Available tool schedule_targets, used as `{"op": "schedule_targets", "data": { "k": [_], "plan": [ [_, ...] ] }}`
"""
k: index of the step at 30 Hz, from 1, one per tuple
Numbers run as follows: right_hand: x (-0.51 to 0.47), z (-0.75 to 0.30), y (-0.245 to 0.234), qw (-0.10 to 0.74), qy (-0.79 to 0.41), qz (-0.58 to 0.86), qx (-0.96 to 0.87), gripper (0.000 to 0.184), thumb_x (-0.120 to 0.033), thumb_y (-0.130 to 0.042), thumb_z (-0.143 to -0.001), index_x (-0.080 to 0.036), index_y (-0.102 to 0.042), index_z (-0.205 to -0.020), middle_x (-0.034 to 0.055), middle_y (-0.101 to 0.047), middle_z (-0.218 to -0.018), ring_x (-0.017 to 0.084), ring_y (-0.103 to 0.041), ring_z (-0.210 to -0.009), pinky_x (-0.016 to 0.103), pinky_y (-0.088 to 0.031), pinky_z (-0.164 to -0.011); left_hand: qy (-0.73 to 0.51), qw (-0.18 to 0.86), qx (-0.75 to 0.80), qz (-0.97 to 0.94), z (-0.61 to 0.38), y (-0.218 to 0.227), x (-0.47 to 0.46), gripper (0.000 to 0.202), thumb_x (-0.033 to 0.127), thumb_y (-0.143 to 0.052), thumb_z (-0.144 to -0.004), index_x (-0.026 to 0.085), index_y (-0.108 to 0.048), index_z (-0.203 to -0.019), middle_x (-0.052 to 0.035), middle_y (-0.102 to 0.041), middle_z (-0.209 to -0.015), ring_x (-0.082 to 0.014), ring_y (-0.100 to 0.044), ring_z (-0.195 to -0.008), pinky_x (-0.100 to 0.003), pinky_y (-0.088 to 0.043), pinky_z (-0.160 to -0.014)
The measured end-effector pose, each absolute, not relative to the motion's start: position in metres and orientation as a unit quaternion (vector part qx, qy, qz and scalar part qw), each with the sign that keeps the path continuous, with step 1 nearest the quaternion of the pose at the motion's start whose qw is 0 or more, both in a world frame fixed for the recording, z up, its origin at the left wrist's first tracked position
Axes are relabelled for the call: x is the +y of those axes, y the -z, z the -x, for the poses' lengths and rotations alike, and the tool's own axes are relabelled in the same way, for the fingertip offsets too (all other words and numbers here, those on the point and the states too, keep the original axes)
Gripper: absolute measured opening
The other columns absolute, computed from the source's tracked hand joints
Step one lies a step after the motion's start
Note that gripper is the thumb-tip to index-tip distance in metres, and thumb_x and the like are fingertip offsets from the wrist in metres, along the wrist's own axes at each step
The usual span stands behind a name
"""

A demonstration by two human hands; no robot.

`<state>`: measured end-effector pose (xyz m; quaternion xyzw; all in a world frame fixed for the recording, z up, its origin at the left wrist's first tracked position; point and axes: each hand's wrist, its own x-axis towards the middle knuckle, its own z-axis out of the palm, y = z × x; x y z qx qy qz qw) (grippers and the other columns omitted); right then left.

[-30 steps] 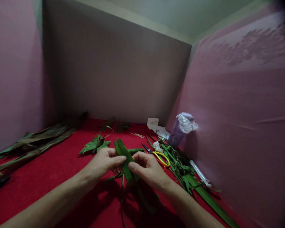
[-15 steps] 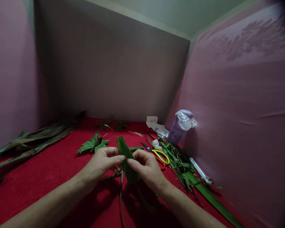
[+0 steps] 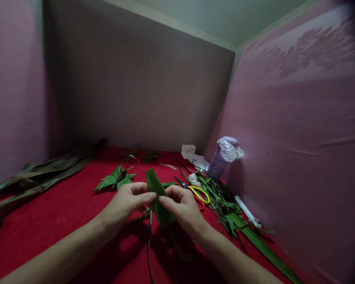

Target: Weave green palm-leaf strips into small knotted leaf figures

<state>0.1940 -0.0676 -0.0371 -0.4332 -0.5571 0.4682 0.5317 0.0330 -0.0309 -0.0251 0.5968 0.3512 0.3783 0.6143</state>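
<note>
A broad green leaf piece (image 3: 154, 182), seemingly folded, stands tilted between my two hands above the red cloth. My left hand (image 3: 137, 198) pinches its left edge, thumb against the leaf. On the other side my right hand (image 3: 179, 203) grips it with thumb and curled fingers. Both thumb tips nearly meet at the leaf's middle. A thin green strip (image 3: 149, 244) hangs down below my left hand. Just past my right hand lie scissors (image 3: 200, 195) with yellow and red handles. What the fingers do behind the leaf is hidden.
Leaf scraps (image 3: 221, 197) are heaped at right, beside a clear plastic tube (image 3: 247, 211). A purple container (image 3: 219, 163) wrapped in plastic stands behind, near white papers (image 3: 198, 161). A green leaf cluster (image 3: 115, 179) lies left of centre, with long dried leaves (image 3: 56, 165) further left.
Both hands keep their pinch on the leaf and have barely moved. The whole view has shifted very slightly.
</note>
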Motion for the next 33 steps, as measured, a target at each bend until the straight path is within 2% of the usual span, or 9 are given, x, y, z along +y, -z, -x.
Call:
{"op": "schedule_targets", "data": {
  "k": [8, 13, 17, 20, 23, 29, 33],
  "plan": [
    [-0.067, -0.193, 0.035, 0.533, -0.478, 0.445, -0.538, 0.016, -0.031, -0.063, -0.069, -0.015, -0.060, -0.069, -0.0023, -0.057, -0.060, 0.009, -0.049, -0.053, 0.020, -0.041, -0.050, -0.400, 0.633, 0.344, -0.567, -0.032, 0.028, -0.027, 0.013, 0.028, -0.067, -0.071, 0.015, -0.068, -0.074, -0.0019, -0.065, -0.065, -0.0131, -0.058, -0.059, -0.021, -0.045, -0.052],
    [-0.068, -0.193, 0.036, 0.522, -0.434, 0.459, -0.573, 0.015, -0.030, -0.057, -0.076, -0.016, -0.058, -0.072, -0.0020, -0.057, -0.062, 0.010, -0.050, -0.051, 0.022, -0.042, -0.049, -0.387, 0.634, 0.346, -0.574, -0.034, 0.027, -0.031, 0.015, 0.028, -0.065, -0.072, 0.015, -0.068, -0.080, -0.0026, -0.067, -0.070, -0.0130, -0.058, -0.061, -0.022, -0.046, -0.053],
    [-0.075, -0.194, 0.036, 0.500, -0.220, 0.478, -0.688, 0.011, -0.022, -0.052, -0.082, -0.018, -0.063, -0.083, 0.0019, -0.063, -0.076, 0.014, -0.055, -0.068, 0.025, -0.044, -0.062, -0.405, 0.622, 0.378, -0.554, -0.037, 0.026, -0.035, 0.013, 0.026, -0.066, -0.070, 0.013, -0.066, -0.071, -0.0011, -0.065, -0.061, -0.0121, -0.057, -0.054, -0.022, -0.045, -0.050],
    [-0.080, -0.195, 0.036, 0.459, -0.026, 0.454, -0.763, 0.017, -0.019, -0.052, -0.083, -0.019, -0.063, -0.097, 0.0054, -0.063, -0.089, 0.018, -0.055, -0.084, 0.031, -0.043, -0.075, -0.421, 0.620, 0.412, -0.518, -0.039, 0.024, -0.039, 0.011, 0.024, -0.066, -0.067, 0.013, -0.063, -0.067, -0.0012, -0.064, -0.056, -0.0121, -0.058, -0.050, -0.022, -0.044, -0.048],
    [-0.081, -0.196, 0.038, 0.406, 0.109, 0.431, -0.798, 0.025, -0.018, -0.050, -0.085, -0.019, -0.061, -0.107, 0.0071, -0.061, -0.089, 0.018, -0.054, -0.082, 0.031, -0.043, -0.071, -0.434, 0.635, 0.407, -0.492, -0.040, 0.022, -0.041, 0.007, 0.020, -0.066, -0.064, 0.014, -0.063, -0.065, -0.0002, -0.063, -0.053, -0.0119, -0.057, -0.047, -0.022, -0.043, -0.045],
    [-0.076, -0.199, 0.042, 0.381, 0.219, 0.416, -0.796, 0.028, -0.014, -0.049, -0.084, -0.017, -0.060, -0.110, 0.0085, -0.061, -0.086, 0.018, -0.054, -0.077, 0.030, -0.041, -0.064, -0.431, 0.688, 0.310, -0.494, -0.040, 0.022, -0.041, 0.003, 0.017, -0.066, -0.068, 0.014, -0.065, -0.069, -0.0011, -0.066, -0.066, -0.0126, -0.061, -0.060, -0.023, -0.048, -0.058],
    [-0.077, -0.198, 0.040, 0.363, 0.255, 0.417, -0.793, 0.028, -0.014, -0.049, -0.084, -0.015, -0.060, -0.110, 0.0108, -0.062, -0.089, 0.020, -0.054, -0.079, 0.032, -0.042, -0.066, -0.438, 0.687, 0.290, -0.502, -0.040, 0.021, -0.041, 0.010, 0.023, -0.065, -0.073, 0.014, -0.066, -0.069, -0.0020, -0.067, -0.068, -0.0126, -0.060, -0.063, -0.026, -0.049, -0.065]
  ]
}}
